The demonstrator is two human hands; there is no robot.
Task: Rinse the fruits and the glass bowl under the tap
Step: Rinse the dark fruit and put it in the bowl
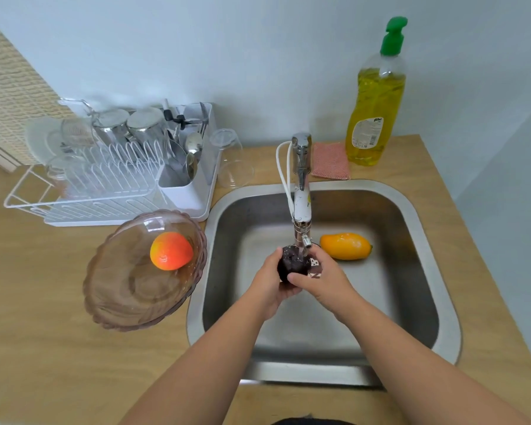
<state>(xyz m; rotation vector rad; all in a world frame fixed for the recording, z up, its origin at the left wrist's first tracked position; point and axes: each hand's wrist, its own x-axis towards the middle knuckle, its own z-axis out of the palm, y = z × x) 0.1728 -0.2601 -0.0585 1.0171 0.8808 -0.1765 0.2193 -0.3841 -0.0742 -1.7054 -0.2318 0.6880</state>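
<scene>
Left hand [270, 282] and right hand [319, 279] both cupped around a dark purple fruit [293, 260] under the tap [301, 191] — over the sink [411, 210]. Yellow mango [345, 246] in the basin; glass bowl [129, 289] on the bench [43, 348] — holding a red-orange fruit [171, 250].

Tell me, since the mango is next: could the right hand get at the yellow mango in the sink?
Probably yes, once freed. The yellow mango lies bare on the sink floor beside the right hand, nothing between them, but both hands now hold the dark fruit.
</scene>
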